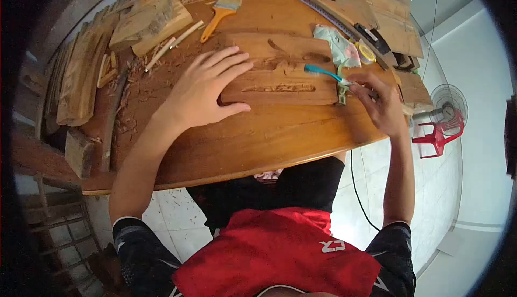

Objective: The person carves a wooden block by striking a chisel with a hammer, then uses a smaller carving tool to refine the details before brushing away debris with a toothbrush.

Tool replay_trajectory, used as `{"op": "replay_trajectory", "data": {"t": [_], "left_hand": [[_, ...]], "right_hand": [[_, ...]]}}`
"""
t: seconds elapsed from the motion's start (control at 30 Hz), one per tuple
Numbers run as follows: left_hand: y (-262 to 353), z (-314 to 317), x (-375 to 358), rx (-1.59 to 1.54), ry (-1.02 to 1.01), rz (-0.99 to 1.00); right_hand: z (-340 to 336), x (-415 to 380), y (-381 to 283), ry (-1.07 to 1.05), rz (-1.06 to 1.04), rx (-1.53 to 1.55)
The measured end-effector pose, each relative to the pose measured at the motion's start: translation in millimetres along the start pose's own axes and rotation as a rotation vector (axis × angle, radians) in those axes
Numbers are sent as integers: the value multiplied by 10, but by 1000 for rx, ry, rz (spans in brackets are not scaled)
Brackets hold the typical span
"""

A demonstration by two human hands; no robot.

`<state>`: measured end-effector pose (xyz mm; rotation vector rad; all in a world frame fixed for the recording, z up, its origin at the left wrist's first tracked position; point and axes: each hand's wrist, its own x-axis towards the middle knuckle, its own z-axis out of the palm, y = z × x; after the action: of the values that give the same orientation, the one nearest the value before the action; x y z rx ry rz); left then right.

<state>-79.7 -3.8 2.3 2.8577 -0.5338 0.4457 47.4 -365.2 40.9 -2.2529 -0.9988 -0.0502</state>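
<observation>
A wooden board (253,98) with carved hollows lies across the middle of the table. My left hand (207,84) rests with fingers spread over the board's left end. Pinched in my right hand (377,98) is a teal toothbrush (322,70), its head pointing left above the board's right part. A long carved groove (285,88) holding wood crumbs runs along the board below the toothbrush. Beside the board's right end, close to my right hand, is a small green metal piece (342,93), partly covered by the hand.
A paintbrush (219,16), chisels (173,45) and wood blocks (148,25) lie at the back left among shavings. A cloth (338,43), yellow tape measure (366,53) and long ruler (318,8) are at the back right. A red stool (439,135) stands beyond the table.
</observation>
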Motion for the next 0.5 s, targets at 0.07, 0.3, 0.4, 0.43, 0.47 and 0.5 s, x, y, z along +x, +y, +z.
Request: {"op": "replay_trajectory", "data": {"t": [0.07,0.3,0.4,0.43,0.47,0.5], "left_hand": [[18,9,-46,-17,9,-1],[-65,73,-36,-45,71,33],[-46,55,-46,-62,102,20],[-72,73,-44,-64,104,24],[-90,82,-54,-67,105,30],[-88,83,-69,-65,107,26]], "right_hand": [[8,-15,-67,-69,-36,27],[294,121,-284,-59,-191,-130],[233,111,-148,-49,-137,-75],[210,123,-93,-54,-131,-67],[178,135,-75,-58,-123,-60],[162,134,-62,-60,-107,-55]]}}
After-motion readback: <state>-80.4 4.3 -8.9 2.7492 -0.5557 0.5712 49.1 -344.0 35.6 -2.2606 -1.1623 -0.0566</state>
